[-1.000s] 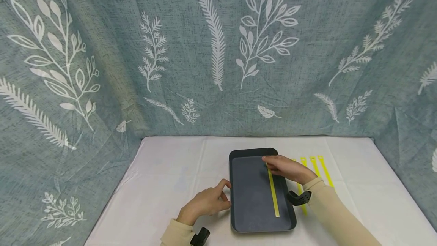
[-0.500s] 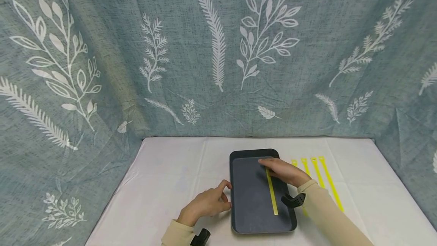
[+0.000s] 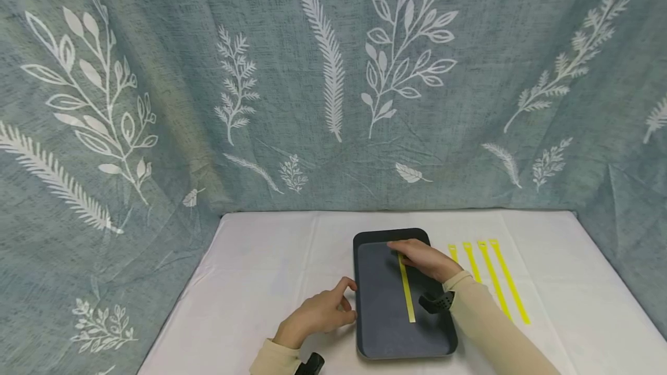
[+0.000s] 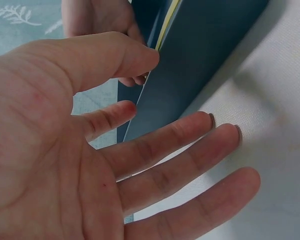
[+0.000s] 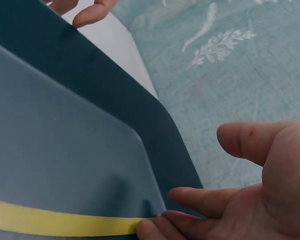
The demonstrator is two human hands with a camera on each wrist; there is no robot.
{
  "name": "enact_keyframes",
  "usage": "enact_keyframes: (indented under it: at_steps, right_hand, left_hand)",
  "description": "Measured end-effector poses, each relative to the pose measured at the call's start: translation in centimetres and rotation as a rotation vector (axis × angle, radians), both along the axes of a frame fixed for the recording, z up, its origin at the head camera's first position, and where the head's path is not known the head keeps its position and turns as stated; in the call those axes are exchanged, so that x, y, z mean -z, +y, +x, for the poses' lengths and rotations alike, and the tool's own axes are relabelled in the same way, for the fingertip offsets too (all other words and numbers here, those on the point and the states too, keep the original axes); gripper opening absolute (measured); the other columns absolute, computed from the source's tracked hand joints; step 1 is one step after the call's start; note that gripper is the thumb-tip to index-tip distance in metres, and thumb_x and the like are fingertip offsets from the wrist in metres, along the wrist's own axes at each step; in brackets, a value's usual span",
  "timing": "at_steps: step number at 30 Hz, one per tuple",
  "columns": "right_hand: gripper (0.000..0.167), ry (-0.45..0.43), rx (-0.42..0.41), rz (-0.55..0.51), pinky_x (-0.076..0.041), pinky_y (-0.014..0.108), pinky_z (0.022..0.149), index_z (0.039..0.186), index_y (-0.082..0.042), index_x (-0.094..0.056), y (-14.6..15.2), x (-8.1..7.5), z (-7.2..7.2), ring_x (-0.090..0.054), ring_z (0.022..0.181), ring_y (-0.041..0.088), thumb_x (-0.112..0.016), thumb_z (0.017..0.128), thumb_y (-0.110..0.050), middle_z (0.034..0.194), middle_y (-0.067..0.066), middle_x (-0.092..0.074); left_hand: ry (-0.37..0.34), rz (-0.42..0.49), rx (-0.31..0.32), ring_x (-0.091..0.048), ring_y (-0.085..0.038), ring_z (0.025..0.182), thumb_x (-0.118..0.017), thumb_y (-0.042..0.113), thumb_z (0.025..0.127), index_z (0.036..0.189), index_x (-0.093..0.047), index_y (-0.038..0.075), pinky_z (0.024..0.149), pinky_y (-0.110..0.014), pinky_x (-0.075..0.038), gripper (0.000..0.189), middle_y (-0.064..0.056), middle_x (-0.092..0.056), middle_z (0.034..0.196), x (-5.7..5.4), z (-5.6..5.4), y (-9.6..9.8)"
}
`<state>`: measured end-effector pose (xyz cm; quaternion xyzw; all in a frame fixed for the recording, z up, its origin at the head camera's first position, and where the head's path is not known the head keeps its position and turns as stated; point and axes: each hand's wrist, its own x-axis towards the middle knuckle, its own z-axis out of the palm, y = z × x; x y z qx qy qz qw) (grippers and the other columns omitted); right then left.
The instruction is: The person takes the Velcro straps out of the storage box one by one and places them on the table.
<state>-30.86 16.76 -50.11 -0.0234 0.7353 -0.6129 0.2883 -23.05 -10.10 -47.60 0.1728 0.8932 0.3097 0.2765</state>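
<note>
A dark grey rectangular tray (image 3: 380,311) lies on the white-covered table. Inside it a flat yellow strip (image 3: 406,291) runs lengthwise, right of the middle. My right hand (image 3: 424,260) reaches over the tray's right side, its fingers touching the far end of that strip. In the right wrist view the thumb stands apart from the fingers, and the fingertips meet the strip's end (image 5: 90,224). At the tray's left wall is my left hand (image 3: 324,310), index finger and thumb against the rim. Its other fingers are extended, as the left wrist view shows.
Several more yellow strips (image 3: 508,282) with wider, holed ends lie side by side on the table right of the tray, partly hidden by the right arm. A leaf-patterned curtain (image 3: 339,103) hangs behind the white table (image 3: 266,265).
The right hand has moved left over the tray, and the yellow strip inside has shifted left with it. More of the strips on the table now shows. The left hand has stayed at the rim.
</note>
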Motion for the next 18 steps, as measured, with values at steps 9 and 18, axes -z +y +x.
enact_keyframes:
  at_steps: [9, 18]
  right_hand:
    - [0.061, -0.003, 0.037, -0.065, -0.028, 0.051, 0.122, 0.154, 0.006, -0.034, -1.4, 0.8, 0.2, -0.023, 0.154, 0.041, -0.046, 0.108, -0.032, 0.164, 0.026, -0.025]
    - [0.054, -0.025, 0.075, -0.099, -0.03, 0.052, 0.121, 0.15, 0.007, -0.041, -3.9, 1.2, 0.7, -0.03, 0.152, 0.039, -0.046, 0.109, -0.026, 0.162, 0.024, -0.031]
  left_hand:
    - [0.008, -0.011, 0.015, -0.06, -0.016, 0.076, -0.067, 0.029, 0.094, 0.13, -0.047, 0.024, 0.065, -0.035, -0.044, 0.042, -0.003, -0.072, 0.106, 0.0, -0.1, 0.0]
    - [0.004, -0.003, -0.001, -0.058, -0.015, 0.074, -0.068, 0.027, 0.093, 0.129, -0.048, 0.024, 0.065, -0.035, -0.043, 0.042, -0.002, -0.072, 0.103, -0.1, 0.2, 0.0]
